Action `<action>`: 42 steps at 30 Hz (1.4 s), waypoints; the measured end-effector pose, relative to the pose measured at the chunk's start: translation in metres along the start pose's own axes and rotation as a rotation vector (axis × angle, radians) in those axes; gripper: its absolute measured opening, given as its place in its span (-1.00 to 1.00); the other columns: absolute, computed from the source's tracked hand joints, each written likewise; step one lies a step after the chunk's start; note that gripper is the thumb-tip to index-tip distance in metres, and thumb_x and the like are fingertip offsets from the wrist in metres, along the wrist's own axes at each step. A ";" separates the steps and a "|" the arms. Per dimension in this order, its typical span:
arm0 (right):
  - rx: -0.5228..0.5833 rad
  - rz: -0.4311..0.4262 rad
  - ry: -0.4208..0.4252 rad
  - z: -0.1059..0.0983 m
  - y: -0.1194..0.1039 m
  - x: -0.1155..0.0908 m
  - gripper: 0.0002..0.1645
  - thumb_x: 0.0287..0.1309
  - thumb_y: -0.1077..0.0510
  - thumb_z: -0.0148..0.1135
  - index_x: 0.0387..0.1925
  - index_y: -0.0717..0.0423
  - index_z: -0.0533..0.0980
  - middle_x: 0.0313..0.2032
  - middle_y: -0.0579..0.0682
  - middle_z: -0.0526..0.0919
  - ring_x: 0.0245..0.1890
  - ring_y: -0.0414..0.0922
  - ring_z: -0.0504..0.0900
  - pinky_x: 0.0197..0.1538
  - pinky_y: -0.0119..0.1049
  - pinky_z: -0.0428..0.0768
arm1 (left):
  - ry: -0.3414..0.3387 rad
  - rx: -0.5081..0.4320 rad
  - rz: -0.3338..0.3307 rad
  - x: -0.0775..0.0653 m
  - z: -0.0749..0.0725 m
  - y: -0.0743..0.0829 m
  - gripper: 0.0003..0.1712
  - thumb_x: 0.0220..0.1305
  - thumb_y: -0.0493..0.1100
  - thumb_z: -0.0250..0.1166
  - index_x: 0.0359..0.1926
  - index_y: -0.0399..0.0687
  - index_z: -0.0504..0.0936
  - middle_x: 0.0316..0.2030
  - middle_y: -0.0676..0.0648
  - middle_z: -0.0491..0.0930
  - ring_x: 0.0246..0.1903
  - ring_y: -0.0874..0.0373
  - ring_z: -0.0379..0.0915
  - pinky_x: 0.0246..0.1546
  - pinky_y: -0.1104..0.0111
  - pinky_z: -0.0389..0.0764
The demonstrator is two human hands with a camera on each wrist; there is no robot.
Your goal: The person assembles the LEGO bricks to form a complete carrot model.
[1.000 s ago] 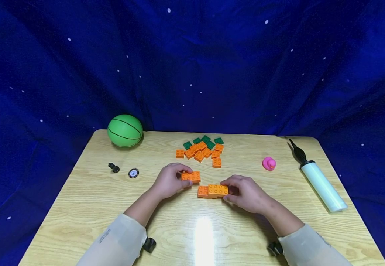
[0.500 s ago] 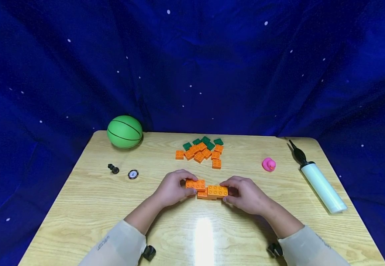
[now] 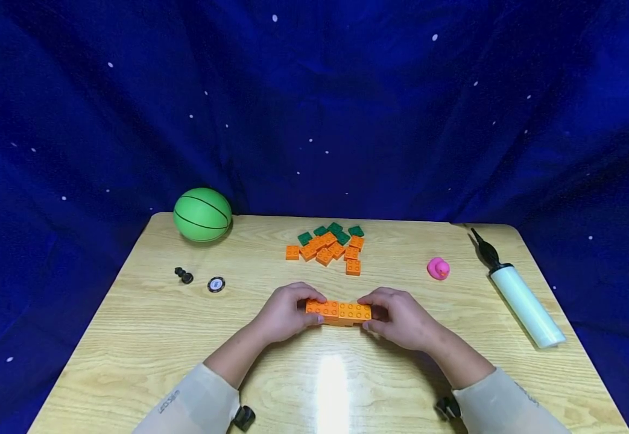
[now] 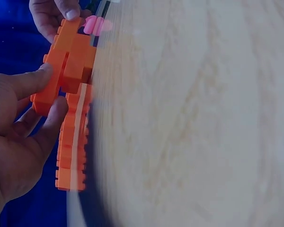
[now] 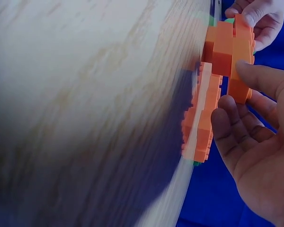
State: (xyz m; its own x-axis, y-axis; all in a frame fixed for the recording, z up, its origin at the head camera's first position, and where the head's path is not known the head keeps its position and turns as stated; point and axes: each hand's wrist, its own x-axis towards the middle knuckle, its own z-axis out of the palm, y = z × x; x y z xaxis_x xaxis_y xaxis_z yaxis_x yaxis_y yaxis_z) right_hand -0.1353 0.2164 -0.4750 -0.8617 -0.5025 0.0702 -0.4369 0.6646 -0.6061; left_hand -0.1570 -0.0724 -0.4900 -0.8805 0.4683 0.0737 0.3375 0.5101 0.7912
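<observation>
At mid-table, my left hand (image 3: 284, 313) pinches an orange eight-stud toy building brick (image 3: 322, 309) between thumb and fingers. This brick lies over the left part of a small stack of orange bricks (image 4: 76, 59). In the left wrist view a narrow gap shows between it and the brick below. My right hand (image 3: 401, 317) grips the outer end of a lighter orange brick (image 3: 354, 311) on top of the stack's right part. The two upper bricks stand end to end in a row. Their outer ends are partly hidden by fingers.
Behind the stack lie several loose orange bricks (image 3: 324, 257) and green bricks (image 3: 342, 237). A green ball (image 3: 202, 215), a black chess-piece-like object (image 3: 185, 276) and a poker chip (image 3: 216, 284) are at left. A pink rubber duck (image 3: 438, 268) and a hand pump (image 3: 526, 304) are at right.
My left hand has brought its brick right and toward me, from beside the stack to over its left part, against the right upper brick. The right hand has stayed nearly still.
</observation>
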 end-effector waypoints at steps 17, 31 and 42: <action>0.020 -0.038 0.018 0.004 0.002 0.000 -0.55 0.15 0.24 0.53 0.10 0.13 0.67 -0.15 -0.15 0.65 -0.28 -0.19 0.58 -0.24 -0.35 0.62 | 0.029 0.028 0.018 -0.001 0.004 0.001 -0.68 0.13 -0.20 0.61 -0.06 0.05 0.81 -0.04 0.12 0.68 0.02 0.18 0.58 0.05 0.27 0.60; 0.002 -0.027 -0.011 0.000 0.004 0.004 -0.52 0.14 0.15 0.55 0.12 0.10 0.66 -0.18 -0.21 0.65 -0.28 -0.23 0.58 -0.22 -0.37 0.62 | 0.023 0.045 0.048 -0.001 0.003 0.002 -0.67 0.13 -0.23 0.61 -0.05 -0.01 0.81 -0.05 0.10 0.67 0.01 0.18 0.58 0.04 0.28 0.62; 0.069 0.005 0.020 -0.009 0.009 0.009 -0.62 0.37 0.04 0.38 0.09 0.16 0.67 -0.11 -0.11 0.72 -0.22 -0.28 0.65 -0.16 -0.32 0.67 | 0.017 0.023 0.035 0.000 0.003 0.002 -0.68 0.13 -0.24 0.61 -0.07 0.00 0.81 -0.07 0.13 0.67 -0.01 0.21 0.58 0.01 0.31 0.62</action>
State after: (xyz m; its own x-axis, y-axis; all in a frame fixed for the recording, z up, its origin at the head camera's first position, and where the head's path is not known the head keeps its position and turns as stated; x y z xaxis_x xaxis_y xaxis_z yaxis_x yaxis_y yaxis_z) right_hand -0.1497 0.2226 -0.4722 -0.8692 -0.4875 0.0826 -0.4144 0.6271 -0.6596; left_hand -0.1553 -0.0692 -0.4905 -0.8735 0.4741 0.1109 0.3751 0.5100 0.7741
